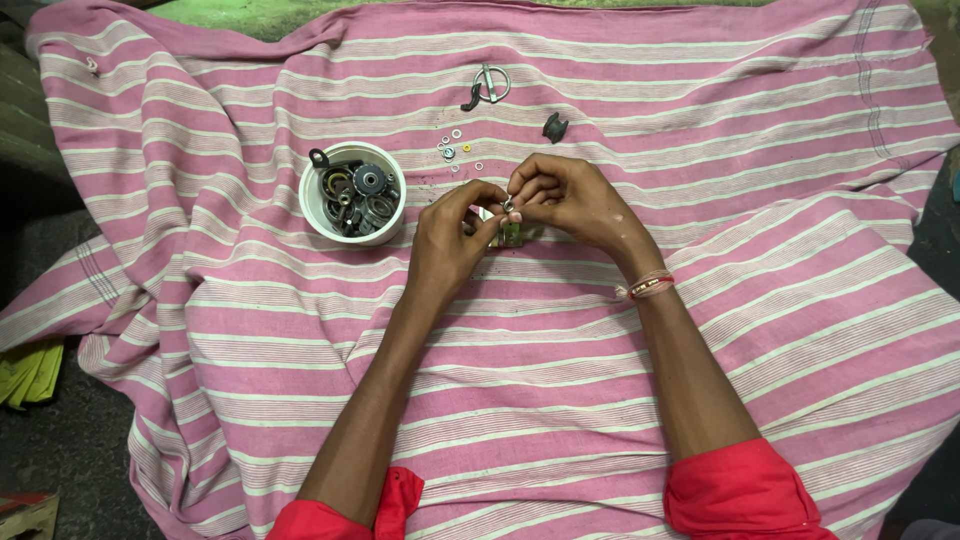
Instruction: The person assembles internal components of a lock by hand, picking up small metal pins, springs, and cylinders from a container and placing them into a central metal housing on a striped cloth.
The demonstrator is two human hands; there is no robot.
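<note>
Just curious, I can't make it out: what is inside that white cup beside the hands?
The white cup holds a heap of dark metal parts: round bearings or wheels, rings, and a black hooked piece at the rim. Whatever lies beneath the top layer is covered.

Single head-worn view, looking steeply down from above, fairly near, over a pink striped cloth [620,330]
</note>
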